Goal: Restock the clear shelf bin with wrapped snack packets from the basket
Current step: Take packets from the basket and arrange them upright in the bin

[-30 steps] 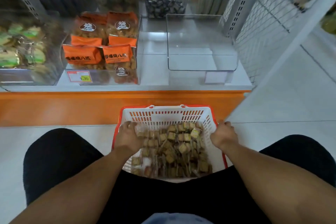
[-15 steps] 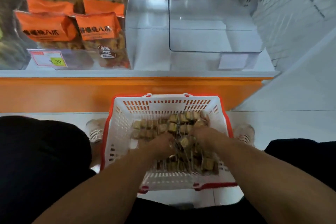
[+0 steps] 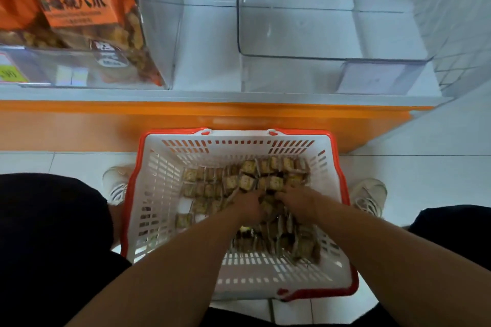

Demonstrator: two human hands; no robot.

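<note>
Seen from above, a white basket (image 3: 170, 183) with a red rim sits on the floor between a person's feet, heaped with small wrapped snack packets (image 3: 248, 167). The left hand (image 3: 248, 206) and right hand (image 3: 301, 203) are buried side by side in the heap, fingers curled into the packets. Above, the clear bin (image 3: 332, 58) stands on the shelf (image 3: 212, 95).
</note>
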